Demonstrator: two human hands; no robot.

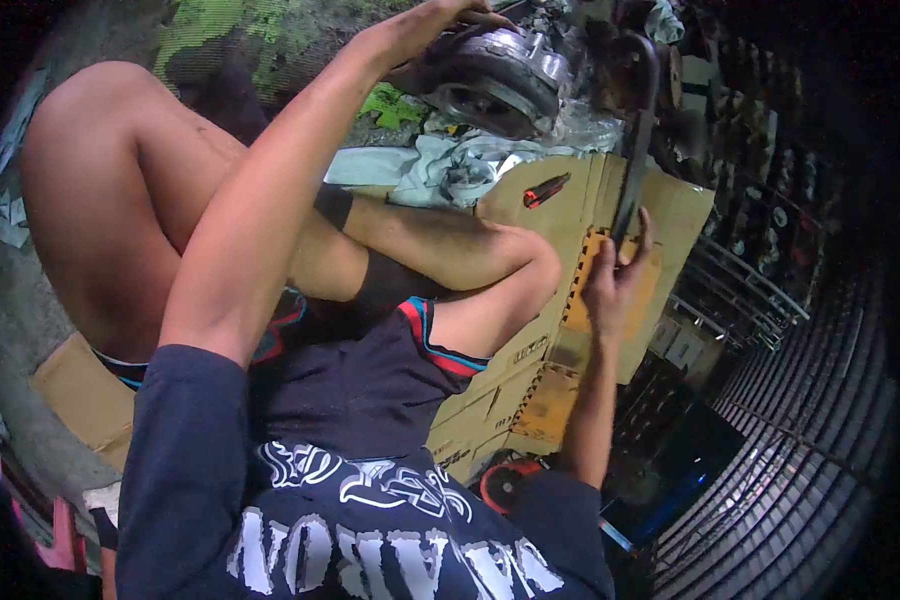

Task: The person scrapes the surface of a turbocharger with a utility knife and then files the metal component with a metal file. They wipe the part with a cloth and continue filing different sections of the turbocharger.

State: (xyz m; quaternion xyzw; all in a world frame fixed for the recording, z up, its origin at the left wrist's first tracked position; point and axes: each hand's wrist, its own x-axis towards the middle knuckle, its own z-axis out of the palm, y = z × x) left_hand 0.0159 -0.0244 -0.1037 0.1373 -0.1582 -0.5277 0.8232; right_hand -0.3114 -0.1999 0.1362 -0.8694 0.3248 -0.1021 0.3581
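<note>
My left hand (460, 22) reaches to the top edge of the view, its fingers bent over the upper side of a round metal wheel-like part (495, 85) with a dark rim. Some of its fingers are cut off or hidden there. On the right, my right hand (615, 275) is closed around the lower end of a long black bar (638, 150), which stands upright in the view and curves into a hook at its top. The bar's hooked end is close to the round part's right side.
Beneath my legs lies flattened cardboard (530, 225), with a red and black cutter-like tool (546, 190) on it. Pale crumpled cloth (440, 165) lies below the round part. Orange foam mats (550, 400), a red round object (505, 485) and a slatted shutter (790, 420) are at right.
</note>
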